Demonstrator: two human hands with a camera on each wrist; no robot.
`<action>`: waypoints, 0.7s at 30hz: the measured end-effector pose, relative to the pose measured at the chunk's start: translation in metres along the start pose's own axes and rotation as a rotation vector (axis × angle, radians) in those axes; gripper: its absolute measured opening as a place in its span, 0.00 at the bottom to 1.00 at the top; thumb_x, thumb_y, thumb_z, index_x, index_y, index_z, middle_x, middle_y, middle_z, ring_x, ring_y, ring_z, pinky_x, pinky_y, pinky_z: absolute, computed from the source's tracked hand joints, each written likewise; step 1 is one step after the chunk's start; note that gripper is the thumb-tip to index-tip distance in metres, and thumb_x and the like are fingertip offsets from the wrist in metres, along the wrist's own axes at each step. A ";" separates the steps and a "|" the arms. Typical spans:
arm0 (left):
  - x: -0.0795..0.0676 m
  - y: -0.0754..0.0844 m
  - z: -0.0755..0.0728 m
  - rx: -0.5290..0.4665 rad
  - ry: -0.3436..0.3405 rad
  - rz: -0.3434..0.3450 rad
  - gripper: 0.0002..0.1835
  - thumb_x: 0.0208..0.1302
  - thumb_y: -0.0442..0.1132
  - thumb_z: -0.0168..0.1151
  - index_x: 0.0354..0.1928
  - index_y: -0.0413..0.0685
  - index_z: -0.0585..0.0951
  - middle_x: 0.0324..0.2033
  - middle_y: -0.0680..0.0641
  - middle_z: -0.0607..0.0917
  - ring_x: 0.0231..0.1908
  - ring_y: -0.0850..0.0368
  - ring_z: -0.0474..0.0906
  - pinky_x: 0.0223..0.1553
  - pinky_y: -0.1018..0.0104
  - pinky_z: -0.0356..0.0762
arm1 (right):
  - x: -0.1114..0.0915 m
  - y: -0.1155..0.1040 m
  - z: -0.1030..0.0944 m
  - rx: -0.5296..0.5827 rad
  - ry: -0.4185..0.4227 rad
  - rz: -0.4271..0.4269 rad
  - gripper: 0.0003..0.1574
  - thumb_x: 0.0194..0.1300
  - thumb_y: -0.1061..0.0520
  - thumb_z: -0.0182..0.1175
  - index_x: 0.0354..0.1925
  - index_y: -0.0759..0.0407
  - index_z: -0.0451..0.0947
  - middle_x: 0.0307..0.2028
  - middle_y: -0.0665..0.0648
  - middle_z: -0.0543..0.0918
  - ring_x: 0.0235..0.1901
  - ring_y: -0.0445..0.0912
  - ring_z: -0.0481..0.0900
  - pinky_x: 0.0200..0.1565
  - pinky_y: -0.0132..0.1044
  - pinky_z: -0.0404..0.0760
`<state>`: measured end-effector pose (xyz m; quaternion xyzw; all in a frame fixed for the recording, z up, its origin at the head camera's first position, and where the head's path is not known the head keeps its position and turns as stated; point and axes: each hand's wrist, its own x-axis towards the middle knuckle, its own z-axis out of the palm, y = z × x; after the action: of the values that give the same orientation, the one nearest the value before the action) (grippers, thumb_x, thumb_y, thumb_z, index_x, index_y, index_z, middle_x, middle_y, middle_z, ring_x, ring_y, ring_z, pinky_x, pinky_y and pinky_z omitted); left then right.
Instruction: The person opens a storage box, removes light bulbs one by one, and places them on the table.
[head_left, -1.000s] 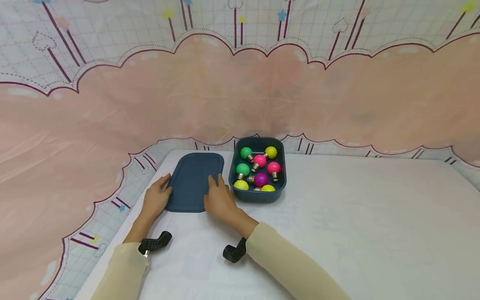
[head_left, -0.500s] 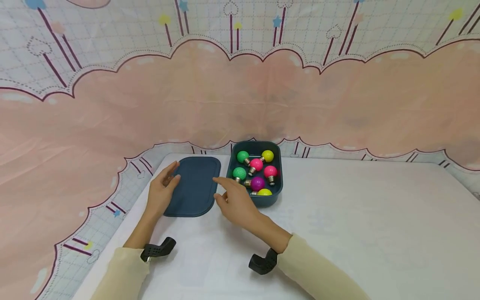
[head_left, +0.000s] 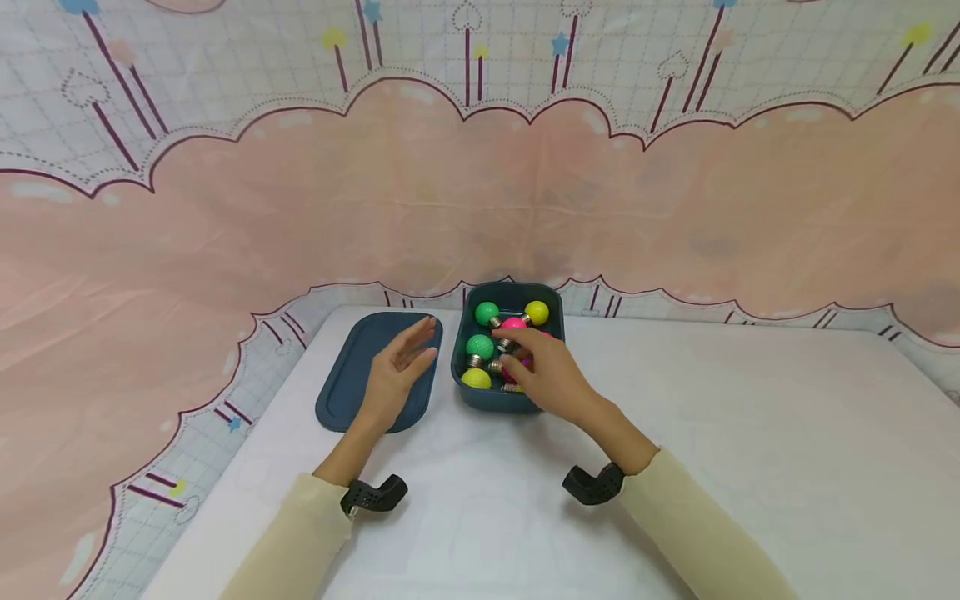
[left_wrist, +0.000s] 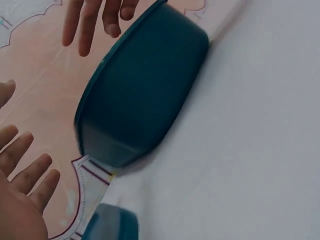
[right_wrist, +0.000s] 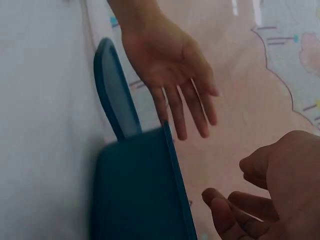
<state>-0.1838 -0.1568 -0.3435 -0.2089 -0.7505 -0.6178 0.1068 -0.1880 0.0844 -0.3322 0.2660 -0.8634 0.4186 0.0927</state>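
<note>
Both hands sit further R than 0.5 s ago; L hand (head_left: 393, 373) loose, above lid (head_left: 354, 365), nothing held; R hand (head_left: 551, 375) likewise, over box (head_left: 487, 402) of bulbs (head_left: 480, 347), beside lid; step prob. reaching for bulb; next calls for pinch.

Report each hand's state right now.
Left hand: open, holding nothing, near the dark blue lid.
Right hand: open, holding nothing, over the dark blue container of light bulbs.

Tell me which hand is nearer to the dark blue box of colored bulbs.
Right. The right hand hovers over the right part of the dark blue box; the left hand is off to its left, above the flat lid.
</note>
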 end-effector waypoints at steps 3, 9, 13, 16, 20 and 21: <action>0.002 -0.002 0.010 -0.010 -0.023 -0.019 0.28 0.69 0.30 0.54 0.69 0.32 0.62 0.67 0.35 0.65 0.66 0.40 0.61 0.62 0.57 0.65 | -0.001 0.008 -0.012 -0.041 0.013 0.025 0.24 0.66 0.62 0.60 0.60 0.63 0.74 0.48 0.60 0.79 0.33 0.48 0.76 0.30 0.32 0.80; 0.003 -0.016 0.026 -0.035 -0.081 -0.084 0.32 0.68 0.31 0.56 0.71 0.34 0.58 0.69 0.37 0.61 0.68 0.43 0.56 0.64 0.47 0.59 | -0.001 0.026 -0.023 -0.112 -0.035 0.073 0.24 0.66 0.61 0.61 0.59 0.65 0.74 0.49 0.64 0.79 0.34 0.49 0.76 0.34 0.35 0.81; 0.002 -0.018 0.033 -0.019 -0.110 -0.112 0.35 0.67 0.33 0.58 0.72 0.36 0.56 0.71 0.39 0.56 0.70 0.43 0.53 0.65 0.45 0.57 | 0.002 0.032 -0.027 -0.129 -0.090 0.089 0.24 0.65 0.62 0.61 0.58 0.66 0.74 0.47 0.65 0.79 0.37 0.50 0.77 0.36 0.36 0.82; 0.000 -0.009 0.035 0.021 -0.135 -0.112 0.36 0.67 0.32 0.58 0.72 0.34 0.54 0.72 0.38 0.51 0.70 0.41 0.49 0.65 0.44 0.55 | 0.006 0.033 -0.028 -0.137 -0.128 0.055 0.24 0.63 0.63 0.63 0.58 0.66 0.75 0.45 0.65 0.80 0.36 0.50 0.77 0.36 0.37 0.82; 0.000 -0.011 0.036 0.049 -0.169 -0.131 0.38 0.67 0.33 0.58 0.73 0.35 0.51 0.73 0.39 0.47 0.71 0.42 0.46 0.66 0.46 0.54 | 0.013 0.036 -0.026 -0.153 -0.180 0.009 0.25 0.61 0.63 0.66 0.57 0.65 0.76 0.41 0.62 0.80 0.36 0.50 0.77 0.37 0.37 0.82; 0.000 -0.012 0.036 0.047 -0.178 -0.141 0.38 0.67 0.33 0.58 0.73 0.36 0.50 0.73 0.39 0.46 0.71 0.43 0.45 0.66 0.47 0.54 | 0.015 0.038 -0.025 -0.156 -0.195 0.002 0.25 0.60 0.63 0.66 0.57 0.64 0.76 0.40 0.62 0.80 0.36 0.50 0.77 0.37 0.37 0.82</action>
<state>-0.1856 -0.1235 -0.3621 -0.2071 -0.7841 -0.5851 0.0007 -0.2223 0.1173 -0.3364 0.2964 -0.8986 0.3224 0.0282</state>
